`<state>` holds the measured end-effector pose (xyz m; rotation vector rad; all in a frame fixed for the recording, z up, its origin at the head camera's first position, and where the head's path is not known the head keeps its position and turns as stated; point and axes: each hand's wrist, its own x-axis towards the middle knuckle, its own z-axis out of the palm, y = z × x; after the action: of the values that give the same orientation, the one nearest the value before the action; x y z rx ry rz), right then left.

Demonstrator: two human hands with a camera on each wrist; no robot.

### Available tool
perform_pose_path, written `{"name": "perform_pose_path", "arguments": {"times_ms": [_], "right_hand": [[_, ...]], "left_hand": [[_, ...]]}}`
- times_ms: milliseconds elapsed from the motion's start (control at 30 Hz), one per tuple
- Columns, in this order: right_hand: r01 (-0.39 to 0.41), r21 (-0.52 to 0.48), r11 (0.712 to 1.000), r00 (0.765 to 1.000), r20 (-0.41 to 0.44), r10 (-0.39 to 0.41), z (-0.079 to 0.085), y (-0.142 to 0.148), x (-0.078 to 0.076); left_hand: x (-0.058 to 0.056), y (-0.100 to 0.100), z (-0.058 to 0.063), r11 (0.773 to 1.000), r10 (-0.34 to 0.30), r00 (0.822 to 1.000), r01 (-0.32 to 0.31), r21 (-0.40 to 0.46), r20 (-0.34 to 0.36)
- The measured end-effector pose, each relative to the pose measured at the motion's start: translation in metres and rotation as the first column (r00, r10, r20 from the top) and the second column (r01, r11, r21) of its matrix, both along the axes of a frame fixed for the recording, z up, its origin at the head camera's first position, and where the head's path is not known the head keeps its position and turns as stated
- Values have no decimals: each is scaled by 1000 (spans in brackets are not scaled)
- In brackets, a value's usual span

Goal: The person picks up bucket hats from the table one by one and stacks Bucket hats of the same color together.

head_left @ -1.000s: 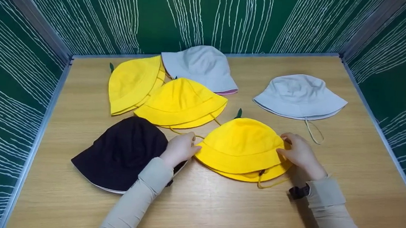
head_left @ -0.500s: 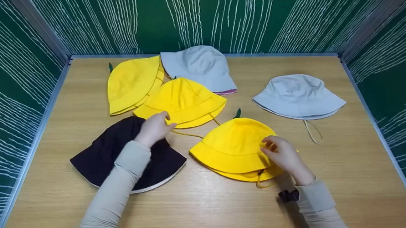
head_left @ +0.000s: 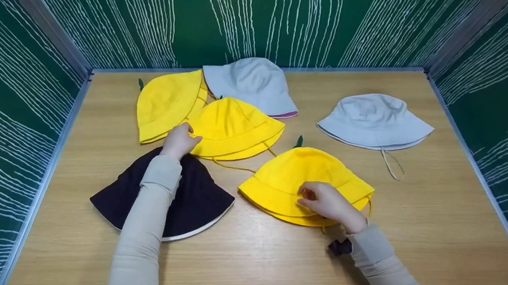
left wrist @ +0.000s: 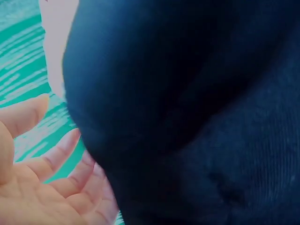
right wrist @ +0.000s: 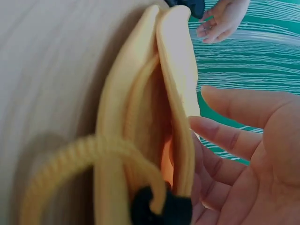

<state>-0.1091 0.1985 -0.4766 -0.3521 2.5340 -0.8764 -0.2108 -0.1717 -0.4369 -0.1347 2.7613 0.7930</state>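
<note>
Above the crown of a black bucket hat (head_left: 200, 206), my left hand (head_left: 179, 142) hovers with its fingers loosely bent and nothing between them. In the left wrist view the dark cloth (left wrist: 178, 117) fills most of the picture, and my fingertips are beside it, perhaps touching. My right hand (head_left: 332, 205) is over the front of the nearest yellow hat (head_left: 292, 176), which has a green leaf tab on top. Seen from the right wrist, its relaxed fingers lie against or close to the brim (right wrist: 180, 93), and they pinch nothing. A yellow cord (right wrist: 79, 159) with a black stopper hangs there.
Two more yellow hats, one in the middle (head_left: 233, 123) and one further left (head_left: 165, 105), lie behind. A pale grey hat (head_left: 258, 84) rests at the back and another (head_left: 376, 119) at the right. Green walls (head_left: 191, 22) enclose the wooden table (head_left: 263, 268).
Both hands have let go of the nearest yellow hat. The left hand has moved left and away, over the black hat. The right hand has slid left across the yellow hat's front.
</note>
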Motion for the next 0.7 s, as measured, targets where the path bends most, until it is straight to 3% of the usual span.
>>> {"name": "perform_pose_path", "arguments": {"times_ms": [333, 533, 700], "right_hand": [[33, -21, 999, 998, 63, -31, -5, -3, 1], [33, -30, 999, 998, 55, -31, -6, -3, 1], [39, -29, 999, 998, 42, -37, -8, -2, 1]], "left_hand": [[-13, -6, -18, 992, 99, 993, -94, -88, 58], [-15, -8, -27, 979, 130, 982, -105, -173, 138], [-16, -6, -28, 976, 136, 979, -106, -191, 152]]}}
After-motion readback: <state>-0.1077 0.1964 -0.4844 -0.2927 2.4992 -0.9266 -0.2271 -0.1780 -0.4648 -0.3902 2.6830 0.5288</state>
